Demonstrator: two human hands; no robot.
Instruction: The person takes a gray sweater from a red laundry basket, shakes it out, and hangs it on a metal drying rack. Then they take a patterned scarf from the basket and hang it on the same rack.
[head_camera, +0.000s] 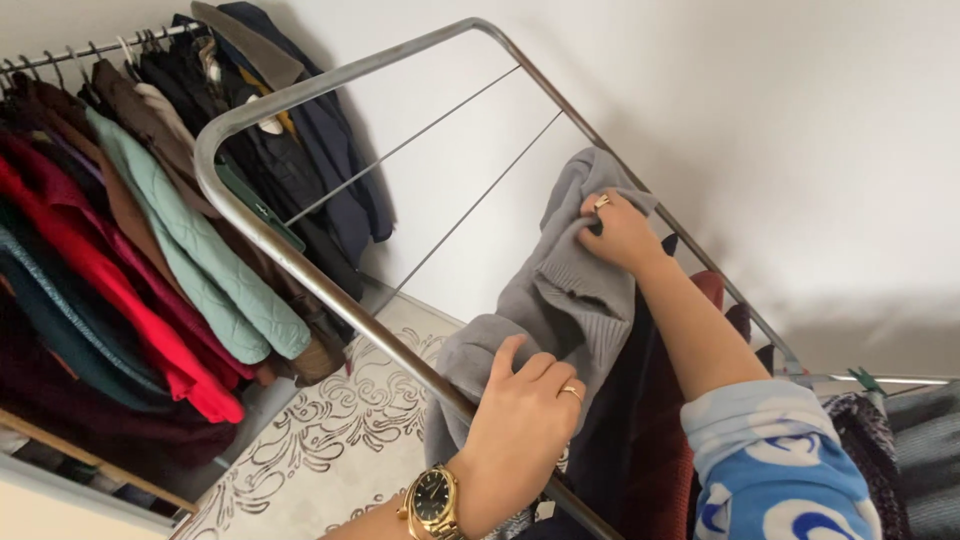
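Right hand (620, 232) pinching the upper edge of a grey knitted sweater (560, 300) in a clenched grip, at the far side rail of a metal drying rack (250, 215). Left hand (520, 420) pressing flat with fingers relaxed, not clenched, on the sweater's lower part, right where the cloth is crossing the near rail. Sweater hanging draped over the rack, bunched and folded rather than spread, so seemingly only partly arranged. Dark and red garments (650, 420) lying on the rack just beside it. Two thin lines toward the rack's end carrying nothing. Farther off, jackets (150, 230) crowding a clothes rail (90, 45), patterned rug (330, 440) lying below.
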